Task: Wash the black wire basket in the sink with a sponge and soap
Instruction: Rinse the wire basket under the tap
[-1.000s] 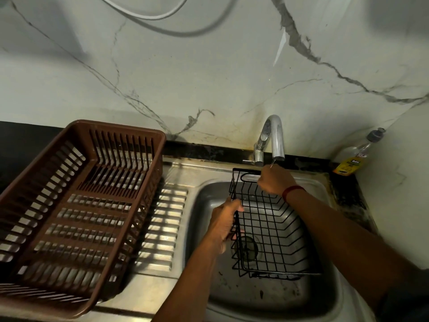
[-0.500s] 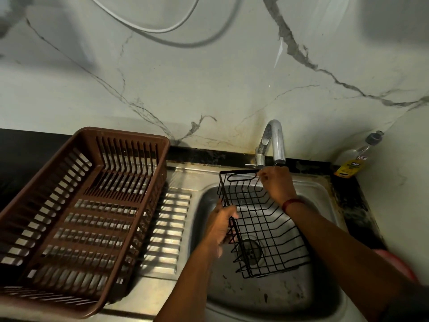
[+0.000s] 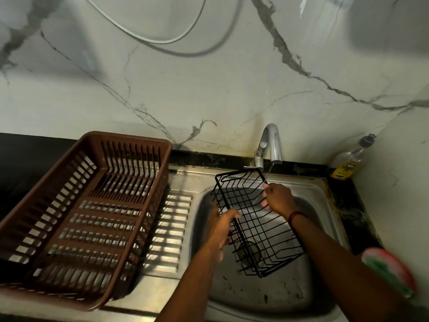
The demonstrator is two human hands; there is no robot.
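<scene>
Both your hands are holding the black wire basket [image 3: 260, 228] tilted over the sink [image 3: 267, 296], its far end raised under the faucet [image 3: 270, 142] and its near end hanging low, just above the drain strainer [image 3: 248, 252]. Your left hand [image 3: 222, 225] is curling its fingers around the left long rim. Your right hand [image 3: 278, 199] is gripping the wires of the right rim near the far corner, where a thin water stream [image 3: 269, 173] is falling on it.

As I am judging it, this could be going wrong: neither hand is holding sponge or soap, so one hand is going to have to let go. Then the wet, tilted basket is hanging from one grip only, and it may swing or slip and bang on the steel. The water hitting the wires may also be spraying outside the basin.

The basket is carrying nothing. The sink is holding the strainer and some dark specks (standing water I cannot confirm). The brown plastic dish rack [image 3: 125, 138] at your left is showing only its own slotted floor. The clear soap bottle [image 3: 348, 163] with a yellow label is standing in the back right corner; its level is hard to read. A pink and green pad [image 3: 390, 270], blurred, probably the sponge, is lying at the sink's right edge.
</scene>
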